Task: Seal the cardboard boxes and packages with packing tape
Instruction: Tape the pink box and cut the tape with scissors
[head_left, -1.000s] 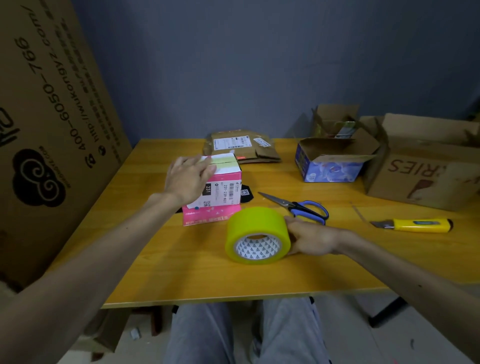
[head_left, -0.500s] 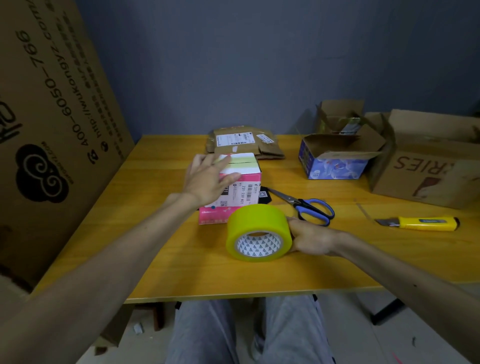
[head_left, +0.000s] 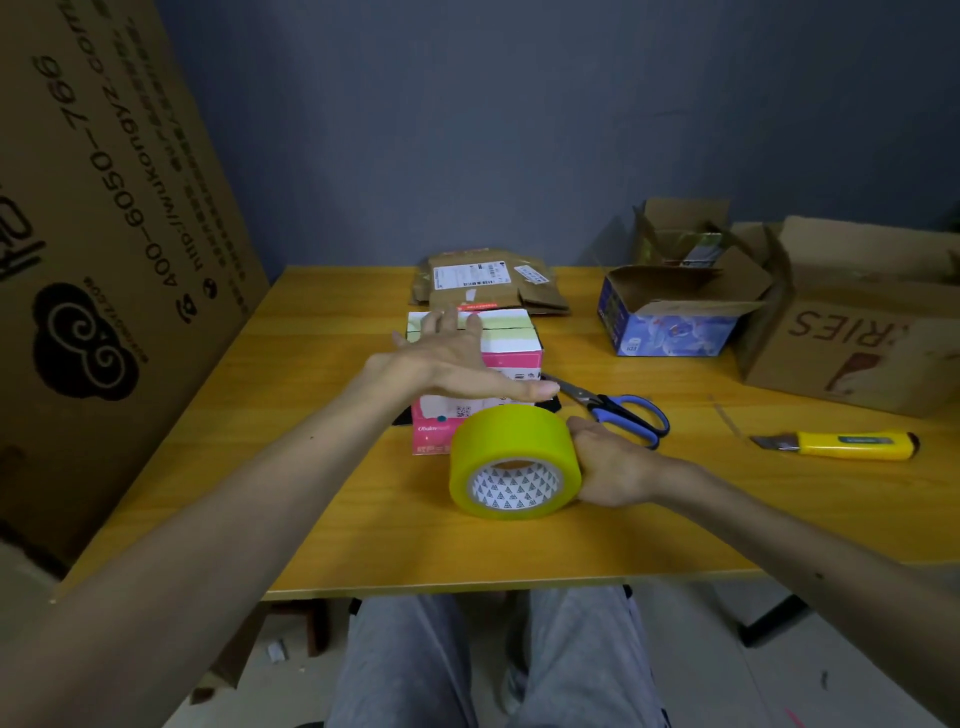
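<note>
The left grip (head_left: 447, 364), released and flat, lies over the pink box (head_left: 511, 338), which has slid nearer, just behind the tape roll (head_left: 514, 447) the right grip (head_left: 608, 467) still grasps on the table (head_left: 322, 467).

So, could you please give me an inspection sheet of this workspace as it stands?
Surface: yellow wooden table, in use.
Job's things: pink box mid-table, flaps closed; yellow tape roll standing on its rim in front of it.
Clutter: scissors, utility knife with blade out, flattened brown packages, open blue box, large brown carton, small open box behind.
Grips: left grip open, fingers straight over the pink box's top; right grip holds the tape roll's side.
Cables: nothing seen.
Surroundings: printed cardboard sheet leaning at left; grey-blue wall behind.
</note>
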